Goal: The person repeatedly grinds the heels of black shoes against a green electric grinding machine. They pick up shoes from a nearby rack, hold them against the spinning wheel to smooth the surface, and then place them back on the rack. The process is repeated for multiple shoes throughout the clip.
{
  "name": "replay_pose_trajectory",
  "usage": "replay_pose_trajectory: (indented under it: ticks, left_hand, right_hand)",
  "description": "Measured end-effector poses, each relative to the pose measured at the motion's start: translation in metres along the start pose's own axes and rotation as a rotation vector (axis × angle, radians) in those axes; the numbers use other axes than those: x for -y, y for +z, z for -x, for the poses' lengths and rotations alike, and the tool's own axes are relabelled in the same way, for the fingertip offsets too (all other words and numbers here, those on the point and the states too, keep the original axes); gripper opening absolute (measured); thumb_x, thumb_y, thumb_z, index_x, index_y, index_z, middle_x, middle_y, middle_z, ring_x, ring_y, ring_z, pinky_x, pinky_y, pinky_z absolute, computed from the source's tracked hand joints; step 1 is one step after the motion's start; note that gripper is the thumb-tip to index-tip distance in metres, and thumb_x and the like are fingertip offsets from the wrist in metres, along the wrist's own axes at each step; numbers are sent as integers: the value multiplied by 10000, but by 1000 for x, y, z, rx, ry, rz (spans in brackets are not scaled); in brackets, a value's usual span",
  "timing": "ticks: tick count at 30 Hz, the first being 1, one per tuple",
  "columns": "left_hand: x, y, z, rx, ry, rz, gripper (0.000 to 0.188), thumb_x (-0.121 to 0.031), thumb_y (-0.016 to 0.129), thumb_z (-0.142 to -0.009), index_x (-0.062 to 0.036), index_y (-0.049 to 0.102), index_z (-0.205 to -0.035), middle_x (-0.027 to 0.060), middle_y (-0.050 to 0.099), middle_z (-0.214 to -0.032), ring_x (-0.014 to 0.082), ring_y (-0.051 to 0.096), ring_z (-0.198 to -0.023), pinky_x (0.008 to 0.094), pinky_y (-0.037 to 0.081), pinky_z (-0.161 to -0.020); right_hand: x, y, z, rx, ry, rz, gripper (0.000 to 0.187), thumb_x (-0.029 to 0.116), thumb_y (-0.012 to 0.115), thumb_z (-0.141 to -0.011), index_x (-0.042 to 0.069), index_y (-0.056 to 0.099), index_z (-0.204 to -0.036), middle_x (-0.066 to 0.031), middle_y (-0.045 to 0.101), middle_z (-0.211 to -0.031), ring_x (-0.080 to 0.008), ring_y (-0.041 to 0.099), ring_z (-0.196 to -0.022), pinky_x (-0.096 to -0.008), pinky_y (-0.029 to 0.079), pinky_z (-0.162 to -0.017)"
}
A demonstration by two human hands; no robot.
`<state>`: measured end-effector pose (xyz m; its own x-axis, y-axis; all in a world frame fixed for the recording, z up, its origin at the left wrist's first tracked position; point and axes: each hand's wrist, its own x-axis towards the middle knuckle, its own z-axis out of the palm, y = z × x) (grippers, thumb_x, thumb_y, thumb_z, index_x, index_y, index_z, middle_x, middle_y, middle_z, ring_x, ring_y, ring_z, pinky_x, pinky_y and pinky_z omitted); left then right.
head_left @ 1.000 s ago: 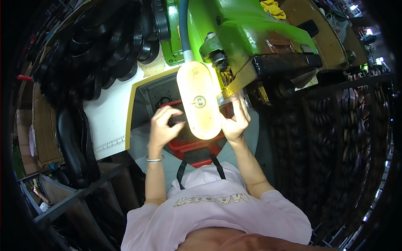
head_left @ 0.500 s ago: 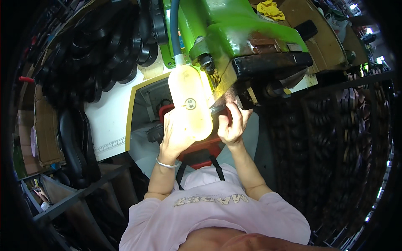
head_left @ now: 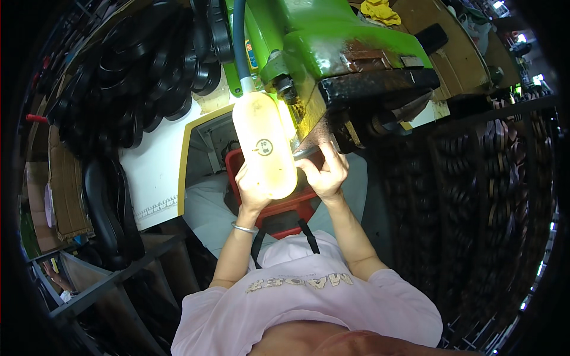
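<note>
Right hand (head_left: 328, 175) part-open by the green machine (head_left: 332, 35); left hand (head_left: 252, 196) partly behind lamp (head_left: 265, 130), grip I cannot tell.

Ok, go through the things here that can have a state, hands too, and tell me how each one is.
Lamp: lit, glowing pale yellow.
Left hand: partly hidden behind the lamp; grip unclear.
Right hand: raised beside the machine, thumb apart from fingers; grip unclear.
Green machine: running or not, can't tell.
Bracelet: worn on left wrist.
Yellow cloth: crumpled.
Black sole-shaped pieces: heaped.
</note>
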<state>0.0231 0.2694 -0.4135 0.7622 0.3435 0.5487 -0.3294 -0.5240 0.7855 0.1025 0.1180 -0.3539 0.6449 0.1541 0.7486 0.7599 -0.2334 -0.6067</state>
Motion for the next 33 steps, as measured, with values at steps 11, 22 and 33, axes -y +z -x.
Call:
replay_pose_trajectory:
  ticks: [11, 22, 33]
  left_hand:
    - [-26, 30, -11, 38, -134, 179, 304, 32, 730, -775, 42, 605, -1051, 107, 661, -972, 157, 634, -887, 270, 500, -834]
    - [-24, 60, 20, -240, -392, 474, 284, 24, 744, -781, -5, 590, -1018, 65, 641, -976, 126, 600, -883, 254, 483, -812]
    - [-24, 62, 9, -130, -292, 308, 342, 69, 741, -762, 30, 566, -1054, 103, 641, -986, 159, 624, -913, 290, 520, -829]
  right_hand:
    - [1, -7, 3, 10, 150, -84, 504, 177, 842, -680, -33, 647, -1094, -97, 676, -986, -215, 630, -869, -323, 495, -781]
    - [-125, -3, 137, -83, 1309, -1079, 630, 177, 675, -865, 163, 393, -1429, -62, 480, -1354, -217, 471, -1219, -451, 360, -1014]
    - [-106, -83, 47, -364, 799, -703, 646, -69, 679, -811, 94, 418, -1379, -75, 515, -1223, -166, 543, -1058, -292, 486, -897]
